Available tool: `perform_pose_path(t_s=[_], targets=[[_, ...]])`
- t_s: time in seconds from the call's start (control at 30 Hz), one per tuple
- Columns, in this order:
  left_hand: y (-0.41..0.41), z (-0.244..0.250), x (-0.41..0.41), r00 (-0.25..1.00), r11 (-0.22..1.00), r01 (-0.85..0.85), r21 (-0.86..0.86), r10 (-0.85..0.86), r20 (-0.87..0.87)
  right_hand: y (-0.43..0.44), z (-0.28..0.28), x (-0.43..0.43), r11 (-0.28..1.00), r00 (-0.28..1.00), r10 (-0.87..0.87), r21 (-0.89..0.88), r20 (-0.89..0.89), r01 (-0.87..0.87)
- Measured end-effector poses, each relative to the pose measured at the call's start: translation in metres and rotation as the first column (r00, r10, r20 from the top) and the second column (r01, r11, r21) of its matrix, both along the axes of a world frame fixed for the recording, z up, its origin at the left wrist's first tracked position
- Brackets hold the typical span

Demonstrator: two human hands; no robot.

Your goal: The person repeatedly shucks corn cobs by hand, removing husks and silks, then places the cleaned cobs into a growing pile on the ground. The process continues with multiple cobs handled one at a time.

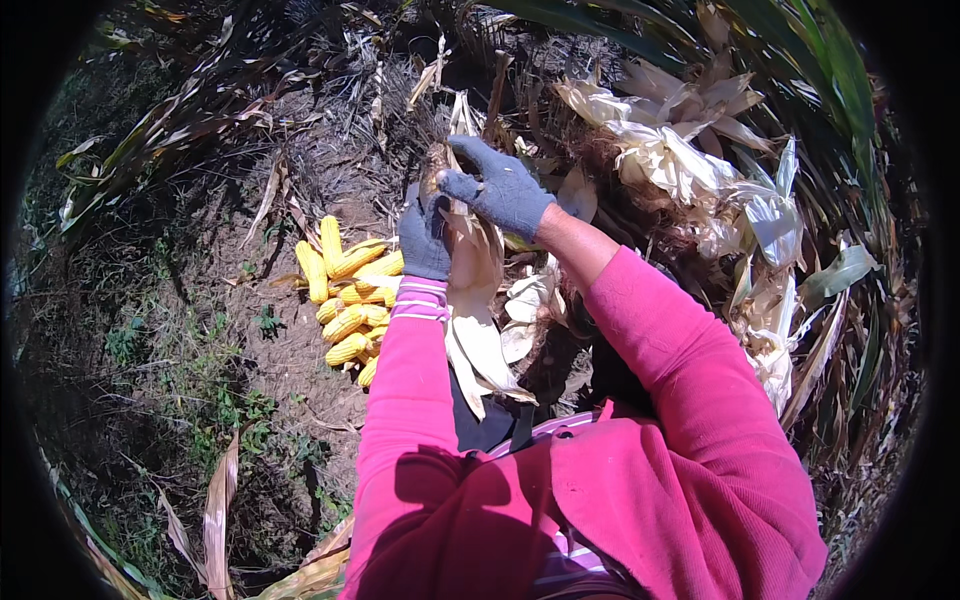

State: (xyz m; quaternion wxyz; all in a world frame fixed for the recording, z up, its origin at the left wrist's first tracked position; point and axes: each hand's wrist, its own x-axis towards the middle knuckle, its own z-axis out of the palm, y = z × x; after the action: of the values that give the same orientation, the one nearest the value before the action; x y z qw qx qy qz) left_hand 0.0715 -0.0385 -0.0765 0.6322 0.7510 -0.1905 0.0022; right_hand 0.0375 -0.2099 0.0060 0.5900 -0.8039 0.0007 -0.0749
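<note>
My left hand [425, 238], in a grey glove, holds an ear of corn [433, 166] with brownish kernels showing near its tip. Pale husk leaves [474, 259] are peeled back from it and hang down toward my lap. My right hand [501, 187], also gloved in grey, is at the ear's right side, thumb bent toward it and fingers apart; whether it grips a husk leaf cannot be told. Beside my left wrist, a pile of husked yellow corn ears [349, 322] lies on the soil, partly hidden by my sleeve.
Dry husks and brown silk [675, 165] are heaped on the right. Long green corn leaves [832, 67] curve along the upper right edge. Dry stalks and leaves [202, 112] lie at the upper left. Low green weeds [225, 405] grow in the bare soil on the left.
</note>
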Motion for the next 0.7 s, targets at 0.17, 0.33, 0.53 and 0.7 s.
perform_pose_path(t_s=[0.17, 0.33, 0.53, 0.7], targets=[[-0.014, 0.043, -0.021, 0.997, 0.909, -0.056, 0.412, 0.029, 0.072, -0.001, 0.004, -0.003, 0.999, 0.999, -0.040, 0.018, -0.032, 0.040], [-0.018, 0.042, -0.023, 0.984, 0.987, -0.109, 0.122, 0.090, 0.154, 0.002, 0.000, -0.004, 0.990, 0.987, -0.102, 0.109, 0.123, 0.088], [-0.016, 0.050, -0.028, 0.991, 0.997, -0.051, 0.061, 0.043, 0.125, 0.000, -0.008, 0.001, 0.985, 0.991, -0.132, 0.108, -0.018, 0.133], [-0.016, 0.015, -0.006, 0.990, 0.985, -0.108, -0.132, 0.118, 0.072, -0.006, -0.086, 0.022, 0.814, 0.988, -0.152, 0.562, -0.036, 0.146]])
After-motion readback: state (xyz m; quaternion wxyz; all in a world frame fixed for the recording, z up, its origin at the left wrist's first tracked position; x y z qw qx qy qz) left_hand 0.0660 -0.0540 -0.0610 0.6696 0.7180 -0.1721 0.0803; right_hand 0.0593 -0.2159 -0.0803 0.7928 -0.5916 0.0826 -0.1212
